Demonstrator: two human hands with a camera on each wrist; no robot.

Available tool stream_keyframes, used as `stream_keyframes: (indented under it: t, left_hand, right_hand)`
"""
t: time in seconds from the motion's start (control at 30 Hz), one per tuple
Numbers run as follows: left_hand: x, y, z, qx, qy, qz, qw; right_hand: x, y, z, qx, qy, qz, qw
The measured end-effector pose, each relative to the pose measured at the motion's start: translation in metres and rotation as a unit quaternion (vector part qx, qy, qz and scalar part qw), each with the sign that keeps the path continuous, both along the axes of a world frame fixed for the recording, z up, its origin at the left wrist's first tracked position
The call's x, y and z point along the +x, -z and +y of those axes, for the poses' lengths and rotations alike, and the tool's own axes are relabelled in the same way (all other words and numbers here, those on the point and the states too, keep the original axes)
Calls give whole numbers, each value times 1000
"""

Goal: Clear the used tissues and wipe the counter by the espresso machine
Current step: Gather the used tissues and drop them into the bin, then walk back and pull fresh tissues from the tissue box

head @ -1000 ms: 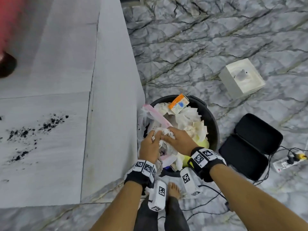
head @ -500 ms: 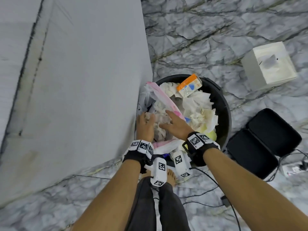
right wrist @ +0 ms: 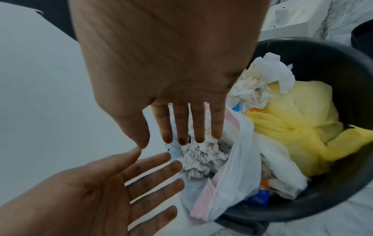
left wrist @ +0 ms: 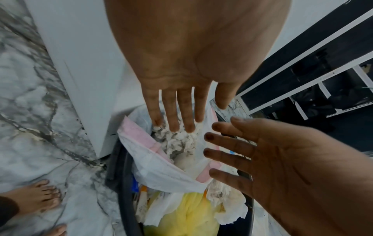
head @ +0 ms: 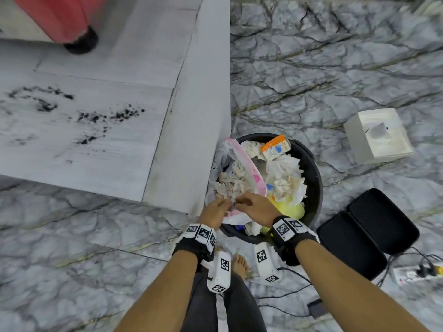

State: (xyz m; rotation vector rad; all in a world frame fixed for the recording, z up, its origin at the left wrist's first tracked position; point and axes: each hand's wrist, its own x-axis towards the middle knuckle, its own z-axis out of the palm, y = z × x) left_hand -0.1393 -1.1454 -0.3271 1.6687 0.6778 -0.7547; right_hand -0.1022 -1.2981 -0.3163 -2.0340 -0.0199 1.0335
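Crumpled used tissues (head: 230, 182) lie in a pink-and-white plastic bag (head: 242, 161) inside a full black bin (head: 314, 178) on the floor, against the counter's corner. My left hand (head: 214, 208) and right hand (head: 251, 203) hover side by side over the bag, fingers straight and spread, holding nothing. In the left wrist view the left fingertips (left wrist: 182, 126) touch the tissue wad (left wrist: 177, 142). In the right wrist view the right fingertips (right wrist: 182, 140) sit just above the tissues (right wrist: 201, 158). Dark coffee grounds (head: 105, 116) are scattered on the white counter (head: 96, 152), near the red machine (head: 60, 17).
The bin also holds a yellow bag (head: 287, 208) and an orange carton (head: 275, 147). On the marble floor are a white box (head: 378, 135), an open black case (head: 366, 231) and a power strip with cables (head: 417, 271). My bare foot (head: 239, 262) stands by the bin.
A second ago both hands gripped the tissue wad over the bin. They pushed it into the bag, let go and now hang open above it. The view swung back toward the counter.
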Motion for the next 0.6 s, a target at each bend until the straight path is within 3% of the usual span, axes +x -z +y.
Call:
stream_keyframes:
  t: [0.17, 0.3, 0.6]
  left_hand:
    - [-57, -35, 35, -8, -21, 26, 999]
    - [-100, -68, 79, 1, -95, 17, 995]
    - [-195, -120, 195, 52, -245, -10, 968]
  right_hand:
    - [-42, -29, 18, -9, -52, 9, 999]
    - [-69, -52, 54, -1, -115, 18, 993]
    - [-110, -103, 188, 36, -283, -10, 958]
